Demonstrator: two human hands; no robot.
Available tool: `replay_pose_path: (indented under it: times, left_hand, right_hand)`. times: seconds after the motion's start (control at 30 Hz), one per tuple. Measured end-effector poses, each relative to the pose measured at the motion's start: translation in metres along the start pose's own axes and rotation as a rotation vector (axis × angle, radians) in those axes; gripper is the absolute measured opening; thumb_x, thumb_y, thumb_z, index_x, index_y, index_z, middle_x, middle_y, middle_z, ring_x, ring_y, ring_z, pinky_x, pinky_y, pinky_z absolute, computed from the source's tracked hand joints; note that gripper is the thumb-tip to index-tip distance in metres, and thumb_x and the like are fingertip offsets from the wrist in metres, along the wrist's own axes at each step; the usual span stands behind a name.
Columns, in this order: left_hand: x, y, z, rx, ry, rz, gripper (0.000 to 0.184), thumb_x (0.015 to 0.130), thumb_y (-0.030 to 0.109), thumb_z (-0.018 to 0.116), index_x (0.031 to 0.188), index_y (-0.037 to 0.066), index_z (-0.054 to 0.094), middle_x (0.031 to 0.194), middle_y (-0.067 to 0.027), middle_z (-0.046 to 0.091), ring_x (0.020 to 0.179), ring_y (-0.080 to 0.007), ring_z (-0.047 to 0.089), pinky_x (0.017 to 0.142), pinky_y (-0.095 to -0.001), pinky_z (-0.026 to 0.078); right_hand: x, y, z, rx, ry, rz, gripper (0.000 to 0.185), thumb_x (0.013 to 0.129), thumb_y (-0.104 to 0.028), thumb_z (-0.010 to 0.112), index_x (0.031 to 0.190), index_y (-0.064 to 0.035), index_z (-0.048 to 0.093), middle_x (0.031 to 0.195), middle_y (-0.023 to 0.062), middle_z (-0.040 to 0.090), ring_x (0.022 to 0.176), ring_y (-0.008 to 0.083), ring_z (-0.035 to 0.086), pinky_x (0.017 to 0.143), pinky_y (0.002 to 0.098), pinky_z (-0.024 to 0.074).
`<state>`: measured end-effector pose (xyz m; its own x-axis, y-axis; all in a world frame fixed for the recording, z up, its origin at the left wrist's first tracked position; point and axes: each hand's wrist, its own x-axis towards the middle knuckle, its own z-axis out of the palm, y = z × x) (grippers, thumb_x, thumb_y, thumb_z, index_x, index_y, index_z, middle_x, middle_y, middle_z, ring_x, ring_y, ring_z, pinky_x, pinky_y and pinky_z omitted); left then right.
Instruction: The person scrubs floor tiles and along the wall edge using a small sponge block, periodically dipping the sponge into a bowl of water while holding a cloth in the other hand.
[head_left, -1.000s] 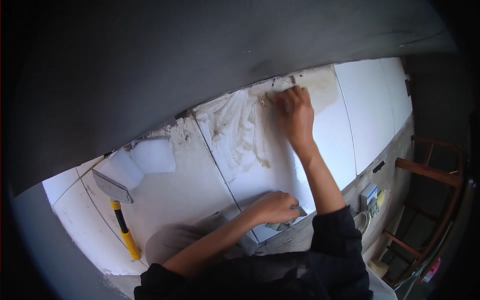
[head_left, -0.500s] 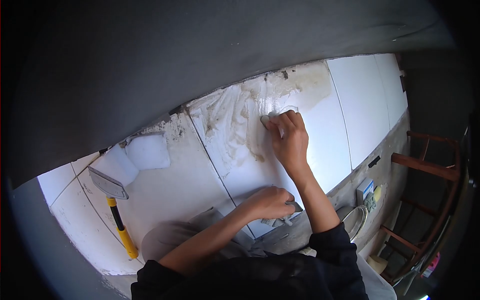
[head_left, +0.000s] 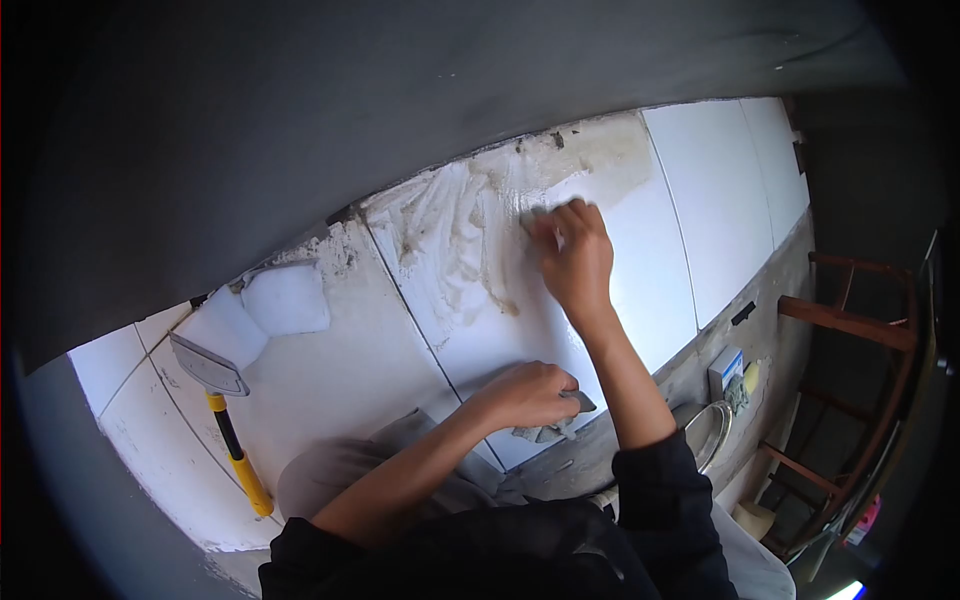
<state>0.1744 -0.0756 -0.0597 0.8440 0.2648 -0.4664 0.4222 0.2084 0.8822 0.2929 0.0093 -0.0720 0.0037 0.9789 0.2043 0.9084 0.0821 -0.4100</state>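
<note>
My right hand (head_left: 580, 255) is closed in a pinch over the white tile (head_left: 600, 300), against a wet, smeared grey-brown patch (head_left: 465, 235). A small greyish piece (head_left: 528, 218) shows at its fingertips, blurred, its kind unclear. Lower down, my left hand (head_left: 530, 395) is closed around a crumpled grey cloth (head_left: 545, 433). A dark flat corner (head_left: 585, 402) sticks out beside those fingers; I cannot tell what it belongs to. That hand is low over the near edge of the tile.
To the left lies a yellow-and-black-handled scrubber (head_left: 240, 450) with two white pads (head_left: 285, 300) by its head. A dark wall (head_left: 450, 80) borders the tiles. On the right are a small box (head_left: 725, 372), a round metal-rimmed basin (head_left: 712, 440) and a reddish-brown frame (head_left: 850, 325).
The right hand has shifted slightly up, its fingertips blurred with motion over the smear. The left hand still grips the cloth. The whole view has tilted a little.
</note>
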Motion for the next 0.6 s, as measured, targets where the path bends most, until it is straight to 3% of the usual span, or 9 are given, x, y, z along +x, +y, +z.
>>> replay_pose_path:
  times: [0.1, 0.3, 0.5, 0.6]
  left_hand:
    - [0.001, -0.001, 0.001, 0.023, 0.009, -0.006, 0.034, 0.078, 0.03, 0.06, 0.091, 0.0, 0.069, 0.081, -0.0224, 0.067, 0.079, -0.0367, 0.065, 0.077, -0.0438, 0.048]
    - [0.001, 0.005, -0.003, 0.041, -0.059, -0.054, 0.032, 0.079, 0.031, 0.062, 0.088, 0.002, 0.07, 0.079, -0.0222, 0.066, 0.078, -0.0363, 0.064, 0.076, -0.0432, 0.048]
    - [-0.001, 0.004, -0.001, -0.016, -0.023, -0.074, 0.033, 0.079, 0.032, 0.062, 0.086, 0.0, 0.069, 0.077, -0.0218, 0.065, 0.077, -0.0362, 0.064, 0.075, -0.0432, 0.047]
    - [-0.001, 0.0, 0.0, 0.022, -0.008, -0.028, 0.033, 0.078, 0.032, 0.062, 0.087, 0.001, 0.069, 0.078, -0.0218, 0.066, 0.078, -0.0364, 0.064, 0.075, -0.0427, 0.048]
  right_hand:
    - [0.045, 0.002, 0.016, 0.05, 0.061, 0.036, 0.005, 0.073, -0.002, 0.066, 0.075, -0.0065, 0.064, 0.081, 0.0084, 0.058, 0.082, 0.0282, 0.059, 0.066, 0.0398, 0.0511]
    - [-0.029, -0.005, -0.009, 0.078, -0.046, 0.062, 0.007, 0.071, -0.002, 0.067, 0.074, -0.007, 0.063, 0.081, 0.0081, 0.058, 0.08, 0.0283, 0.06, 0.064, 0.0397, 0.0517]
    - [0.039, -0.004, 0.014, 0.066, 0.066, 0.059, 0.003, 0.078, -0.003, 0.067, 0.076, -0.0018, 0.065, 0.079, 0.0112, 0.058, 0.076, 0.0299, 0.059, 0.066, 0.0387, 0.048]
    - [0.015, -0.002, 0.004, 0.067, 0.031, 0.044, 0.003, 0.079, -0.004, 0.066, 0.077, -0.0016, 0.065, 0.079, 0.0112, 0.058, 0.076, 0.0296, 0.059, 0.066, 0.0384, 0.0482]
